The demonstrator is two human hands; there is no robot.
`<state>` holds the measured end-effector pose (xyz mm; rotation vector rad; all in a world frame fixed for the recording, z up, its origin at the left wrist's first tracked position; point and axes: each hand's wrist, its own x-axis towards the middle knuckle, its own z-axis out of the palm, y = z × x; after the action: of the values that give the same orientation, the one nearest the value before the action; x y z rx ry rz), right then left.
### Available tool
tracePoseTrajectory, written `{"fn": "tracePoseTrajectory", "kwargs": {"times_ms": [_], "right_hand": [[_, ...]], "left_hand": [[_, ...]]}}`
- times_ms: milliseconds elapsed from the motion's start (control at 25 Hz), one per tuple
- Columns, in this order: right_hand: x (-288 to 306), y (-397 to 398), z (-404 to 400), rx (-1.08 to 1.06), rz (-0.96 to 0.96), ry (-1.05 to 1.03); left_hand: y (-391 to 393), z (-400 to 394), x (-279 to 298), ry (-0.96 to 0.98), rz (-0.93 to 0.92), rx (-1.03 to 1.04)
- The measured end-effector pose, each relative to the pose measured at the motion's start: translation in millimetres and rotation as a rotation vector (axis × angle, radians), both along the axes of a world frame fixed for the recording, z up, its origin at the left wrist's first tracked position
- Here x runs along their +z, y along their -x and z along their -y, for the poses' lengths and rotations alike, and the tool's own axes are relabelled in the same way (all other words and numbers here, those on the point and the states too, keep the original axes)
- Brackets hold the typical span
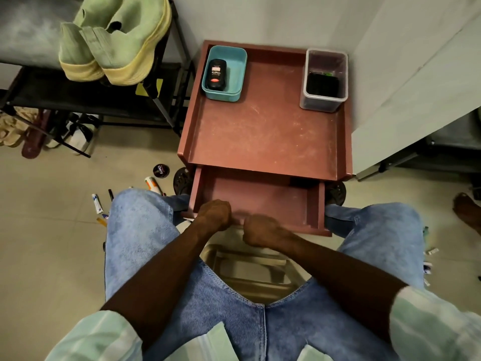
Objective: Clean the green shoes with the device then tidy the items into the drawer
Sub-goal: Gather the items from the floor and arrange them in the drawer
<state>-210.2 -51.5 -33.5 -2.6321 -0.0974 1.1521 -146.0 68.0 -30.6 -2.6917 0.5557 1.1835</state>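
the drawer point(263, 196) of a small red cabinet point(263, 131) is seen pulled out between the person's knees, and its front edge is gripped by both hands. the left hand point(214, 213) is curled over that edge near the middle, and the right hand point(263, 231) is closed on it just beside, so each grip is holding the drawer front. on the worktop of the cabinet a blue tub point(224, 74) with a black bottle point(217, 73) in it is set at the back left, and a clear tub point(324, 80) holding something dark at the back right. the green shoes point(112, 40) are placed together on a black rack point(166, 74) to the left. small tubes point(97, 203) and a round tin point(161, 170) are scattered on the floor by the left knee.
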Motion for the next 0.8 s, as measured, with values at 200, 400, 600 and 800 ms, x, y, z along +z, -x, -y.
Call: {"fn": "tracePoseTrajectory", "kwargs": {"times_ms": [200,400,600,800], "right_hand": [[-14.6,-9.2,41.4,-0.201,0.036,0.036],[-24.1,-1.4,58.1,-0.310,-0.118,-0.045],[-21.0,1.7,59.2,-0.131,-0.184,-0.014],[-17.2,9.0,51.5,-0.156,-0.326,-0.027]], "left_hand": [[7.4,-0.3,10.1,-0.004,0.008,-0.075],[9.1,1.3,16.9,-0.008,0.033,-0.159],[15.8,5.4,31.4,-0.048,-0.047,-0.187],[26.2,7.5,45.1,-0.051,-0.226,-0.211]]}}
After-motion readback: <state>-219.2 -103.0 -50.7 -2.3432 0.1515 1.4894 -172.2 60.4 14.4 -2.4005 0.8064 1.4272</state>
